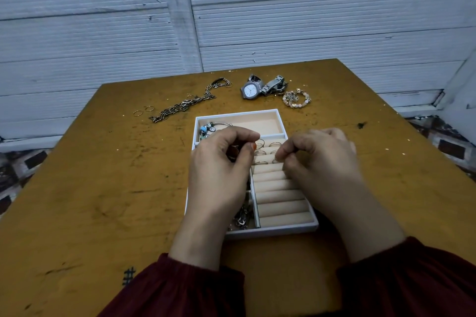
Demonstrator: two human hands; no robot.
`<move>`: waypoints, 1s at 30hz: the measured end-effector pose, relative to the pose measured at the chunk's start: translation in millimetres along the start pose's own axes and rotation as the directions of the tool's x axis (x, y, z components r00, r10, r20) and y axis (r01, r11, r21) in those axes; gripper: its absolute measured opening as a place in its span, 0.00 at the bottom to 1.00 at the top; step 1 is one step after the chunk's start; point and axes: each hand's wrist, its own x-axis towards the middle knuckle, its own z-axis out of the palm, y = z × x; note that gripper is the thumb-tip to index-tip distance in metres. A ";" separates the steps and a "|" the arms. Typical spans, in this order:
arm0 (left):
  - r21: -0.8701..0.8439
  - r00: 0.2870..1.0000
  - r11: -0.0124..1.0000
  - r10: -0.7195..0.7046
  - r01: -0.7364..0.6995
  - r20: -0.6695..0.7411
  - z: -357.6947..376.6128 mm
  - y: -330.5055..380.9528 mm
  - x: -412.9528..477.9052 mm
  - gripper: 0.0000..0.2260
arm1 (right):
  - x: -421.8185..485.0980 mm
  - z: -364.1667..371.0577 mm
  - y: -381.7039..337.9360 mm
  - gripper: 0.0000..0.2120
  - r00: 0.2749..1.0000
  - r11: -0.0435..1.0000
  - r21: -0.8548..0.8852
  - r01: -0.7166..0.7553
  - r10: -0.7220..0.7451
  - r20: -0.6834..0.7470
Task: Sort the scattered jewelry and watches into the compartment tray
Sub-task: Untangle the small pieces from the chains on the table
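Scuffed mustard table [103, 188], scratched and speckled, with a dark hash mark [128, 275] near the front and a black blot [362, 125] at right. Behind, pale ribbed wall [77, 20]. Patterned floor [15, 170] either side.

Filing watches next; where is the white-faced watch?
Head view: the white-faced watch lies on the table beyond the tray, chain to its left, beaded bracelet to its right.

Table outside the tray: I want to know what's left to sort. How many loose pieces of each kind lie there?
Watches: 2, one white-dialled, one silver-banded
Chain: 1
Beaded bracelet: 1
Gold rings left of the chain: 2
Total: 6; any smaller loops are too tiny to tell.
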 end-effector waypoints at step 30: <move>0.129 0.998 0.991 0.034 -0.041 0.062 -6.5 11.4 -2.4 0.09 | -2.6 -15.0 10.1 0.05 0.999 0.998 -0.023 -0.052 0.051 -0.012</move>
